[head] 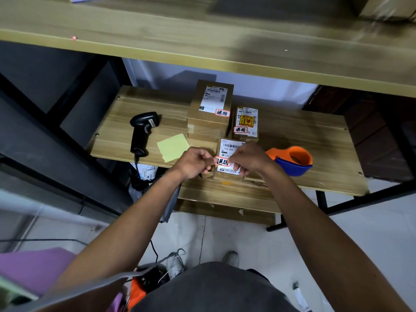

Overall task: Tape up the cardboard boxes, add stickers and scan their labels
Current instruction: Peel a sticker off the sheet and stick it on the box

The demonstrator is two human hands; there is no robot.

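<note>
Pinching a red-bordered sticker (222, 161) by its two short ends, the left hand (195, 163) and right hand (247, 159) hold it stretched between curled fingertips, its long axis running left to right; neither hand holds anything else. The sticker hangs directly over the front cardboard box (225, 177), across the lower half of that box's white shipping label (231, 147). Whether it touches the label yet cannot be told. By the look of it, the coming move is a short press down onto the label, with the hands equally near, one on each side of the box. Behind the box stand two more cartons, a taller stack (210, 104) and a smaller carton (246, 122), each bearing the same kind of sticker. Just right of the box lies an orange and blue tape dispenser (292, 159). Left of the box lies a pale yellow-green sheet (173, 147) and, farther left, a black barcode scanner (143, 131). The box sits at the front edge of a wood-grain shelf (315, 140), under a second shelf board (202, 30), and pale floor shows below.
</note>
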